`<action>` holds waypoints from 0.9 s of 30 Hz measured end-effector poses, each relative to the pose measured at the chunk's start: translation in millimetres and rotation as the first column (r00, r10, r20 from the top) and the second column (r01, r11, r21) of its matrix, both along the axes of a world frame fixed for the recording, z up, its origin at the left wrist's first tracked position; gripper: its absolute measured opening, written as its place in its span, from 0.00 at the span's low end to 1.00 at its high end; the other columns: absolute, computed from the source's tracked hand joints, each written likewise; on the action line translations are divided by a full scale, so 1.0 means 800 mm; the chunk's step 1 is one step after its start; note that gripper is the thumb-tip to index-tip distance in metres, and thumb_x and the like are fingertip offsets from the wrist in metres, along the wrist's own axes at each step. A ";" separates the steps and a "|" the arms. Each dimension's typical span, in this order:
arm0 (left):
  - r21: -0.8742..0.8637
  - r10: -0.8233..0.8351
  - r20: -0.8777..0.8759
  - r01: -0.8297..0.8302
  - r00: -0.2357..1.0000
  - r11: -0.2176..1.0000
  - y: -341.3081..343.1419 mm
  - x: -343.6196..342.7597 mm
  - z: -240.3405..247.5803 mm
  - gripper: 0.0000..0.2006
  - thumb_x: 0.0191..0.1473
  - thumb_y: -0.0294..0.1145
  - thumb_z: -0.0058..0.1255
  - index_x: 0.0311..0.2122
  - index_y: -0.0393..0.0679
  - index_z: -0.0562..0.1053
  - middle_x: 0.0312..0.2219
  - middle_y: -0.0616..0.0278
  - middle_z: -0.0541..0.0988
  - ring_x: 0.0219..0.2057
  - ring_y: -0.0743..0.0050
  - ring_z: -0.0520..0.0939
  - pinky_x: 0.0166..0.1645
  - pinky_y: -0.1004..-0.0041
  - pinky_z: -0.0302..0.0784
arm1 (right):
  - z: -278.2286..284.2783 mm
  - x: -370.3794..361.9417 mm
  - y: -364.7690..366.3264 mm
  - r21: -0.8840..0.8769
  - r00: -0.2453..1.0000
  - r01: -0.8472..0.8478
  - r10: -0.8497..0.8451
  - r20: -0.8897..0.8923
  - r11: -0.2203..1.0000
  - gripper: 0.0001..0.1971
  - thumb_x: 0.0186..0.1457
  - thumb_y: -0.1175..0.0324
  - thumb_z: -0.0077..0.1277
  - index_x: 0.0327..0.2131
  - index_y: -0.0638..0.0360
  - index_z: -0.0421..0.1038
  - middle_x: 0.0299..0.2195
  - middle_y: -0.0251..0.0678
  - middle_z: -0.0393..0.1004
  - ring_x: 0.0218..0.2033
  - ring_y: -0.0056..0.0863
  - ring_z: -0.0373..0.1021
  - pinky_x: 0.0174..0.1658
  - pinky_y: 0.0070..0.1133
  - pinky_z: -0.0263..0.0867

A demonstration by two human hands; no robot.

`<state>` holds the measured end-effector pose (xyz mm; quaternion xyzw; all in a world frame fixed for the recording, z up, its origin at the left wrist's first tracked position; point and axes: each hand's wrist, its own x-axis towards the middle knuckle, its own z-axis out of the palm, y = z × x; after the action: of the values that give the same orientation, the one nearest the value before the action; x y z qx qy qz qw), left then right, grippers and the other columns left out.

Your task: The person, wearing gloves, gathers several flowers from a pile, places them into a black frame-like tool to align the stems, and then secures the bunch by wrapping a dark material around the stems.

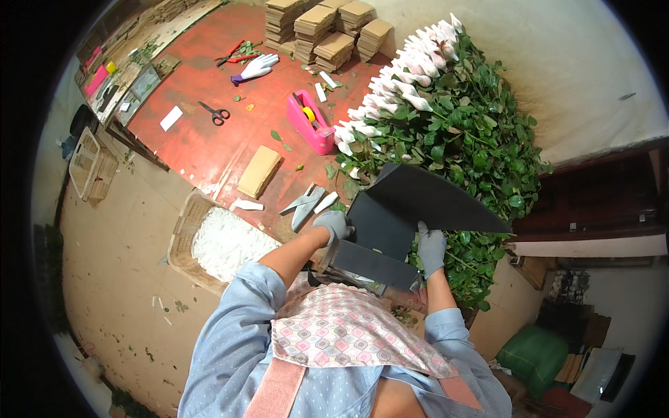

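Observation:
A stiff black sheet (425,202) with several angled panels is in front of me, its right flap raised over the leaves. My right hand (431,249), in a grey glove, is closed on its right side with the thumb on top. My left hand (334,225), gloved the same way, is closed at its left edge; some of its fingertips are hidden. Beside my left hand lie a grey stapler-like hand tool (304,207) and a small white sleeve (325,203). Beyond the sheet lies a large pile of leafy stems (481,132), their heads in white sleeves (411,76).
On the red table (230,150) are a pink tape dispenser (311,124), a cardboard stack (259,172), scissors (214,114), a white glove (256,69) and red-handled pruners (237,57). More cardboard stacks (334,49) stand behind. A basket (180,240) of white sleeves is at left.

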<state>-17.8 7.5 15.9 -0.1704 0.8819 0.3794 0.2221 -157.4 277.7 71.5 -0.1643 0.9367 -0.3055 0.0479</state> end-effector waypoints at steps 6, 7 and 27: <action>-0.029 0.027 -0.068 -0.029 0.997 0.999 0.000 0.007 -0.012 0.22 0.54 0.52 0.55 0.39 0.42 0.82 0.37 0.42 0.83 0.42 0.43 0.83 0.50 0.55 0.77 | -0.004 0.005 0.016 -0.071 0.999 0.018 -0.016 0.032 0.997 0.23 0.64 0.51 0.50 0.42 0.66 0.77 0.41 0.55 0.78 0.45 0.56 0.73 0.47 0.40 0.68; -0.020 0.023 -0.089 -0.025 0.996 1.000 -0.001 0.008 -0.014 0.22 0.54 0.53 0.55 0.39 0.41 0.82 0.37 0.42 0.83 0.42 0.43 0.83 0.50 0.55 0.77 | -0.003 0.003 0.015 -0.044 1.000 0.005 -0.004 0.028 0.999 0.24 0.64 0.49 0.49 0.41 0.66 0.77 0.40 0.56 0.78 0.45 0.56 0.73 0.46 0.40 0.68; -0.006 -0.045 -0.056 0.045 0.997 0.999 -0.002 -0.005 -0.015 0.23 0.53 0.51 0.57 0.40 0.37 0.82 0.40 0.40 0.82 0.45 0.45 0.83 0.53 0.56 0.76 | 0.012 0.038 -0.115 0.440 0.762 -0.564 0.645 -0.049 0.699 0.19 0.59 0.58 0.51 0.47 0.61 0.74 0.47 0.46 0.74 0.47 0.41 0.73 0.48 0.37 0.68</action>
<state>-21.9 5.9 3.7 -0.1404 0.8924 0.3767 0.2051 -126.8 186.0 81.4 -0.4803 0.8712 -0.0568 0.0844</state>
